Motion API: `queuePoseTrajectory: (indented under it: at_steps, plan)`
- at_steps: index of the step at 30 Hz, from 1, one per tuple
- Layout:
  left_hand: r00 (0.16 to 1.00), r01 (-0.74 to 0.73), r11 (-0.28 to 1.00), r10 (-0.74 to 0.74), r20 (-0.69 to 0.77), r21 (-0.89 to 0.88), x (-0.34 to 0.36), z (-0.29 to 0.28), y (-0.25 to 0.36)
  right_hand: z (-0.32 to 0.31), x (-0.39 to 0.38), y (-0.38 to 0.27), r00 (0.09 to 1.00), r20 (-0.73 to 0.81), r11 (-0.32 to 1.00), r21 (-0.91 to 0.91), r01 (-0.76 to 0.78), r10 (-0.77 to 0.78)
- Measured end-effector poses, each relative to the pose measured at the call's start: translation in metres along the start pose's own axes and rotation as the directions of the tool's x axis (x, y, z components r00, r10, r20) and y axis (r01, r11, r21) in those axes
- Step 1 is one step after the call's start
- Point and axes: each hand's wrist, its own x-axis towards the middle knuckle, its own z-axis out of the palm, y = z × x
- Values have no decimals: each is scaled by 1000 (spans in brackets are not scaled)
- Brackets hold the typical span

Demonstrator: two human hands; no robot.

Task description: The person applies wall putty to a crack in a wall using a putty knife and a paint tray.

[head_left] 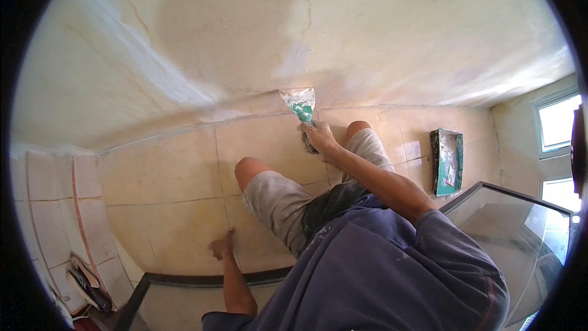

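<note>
The right hand (pixel 318 139) grasps the putty knife (pixel 302 111), its blade (pixel 298 96) at the bottom of the wall (pixel 392 37) beside the tiled floor (pixel 174 168), so pressing too hard on one corner could, I think, scratch the wall, while the left hand (pixel 223 246), fingers loose, holds nothing.

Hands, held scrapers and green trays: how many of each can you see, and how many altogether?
Hands: 2 (left hand, right hand)
Held scrapers: 1 (scraper, in the right hand)
Green trays: 1 (tray)
Total: 4

Tray (pixel 442 165) — on floor (pixel 177 178); right of scraper (pixel 302 109)
</note>
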Motion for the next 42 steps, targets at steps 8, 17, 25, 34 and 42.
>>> queuePoseTrajectory:
  at_steps: [8, 17, 25, 34, 42]
  plan:
    - [999, -11, 1000, 11, 31, -1, -4, -6, 2, 7, -29, -53, 1000, 10, 1000, -9, -6, 6]
    - [998, 58, 998, -58, 6, 32, -6, -15, 5, 20, -83, -172, 988, 115, 994, -25, -105, 107]
    - [997, -40, 999, 38, 67, 19, 3, -17, -2, 33, -122, -288, 926, 308, 967, 62, -247, 217]
    - [962, -251, 968, 248, 115, 12, 23, -10, -1, -70, -154, -162, 944, -80, 944, -116, 309, -319]
    - [902, -414, 888, 368, 227, 203, -8, 34, -27, -312, -74, 45, 777, -600, 952, 307, 6, 189]
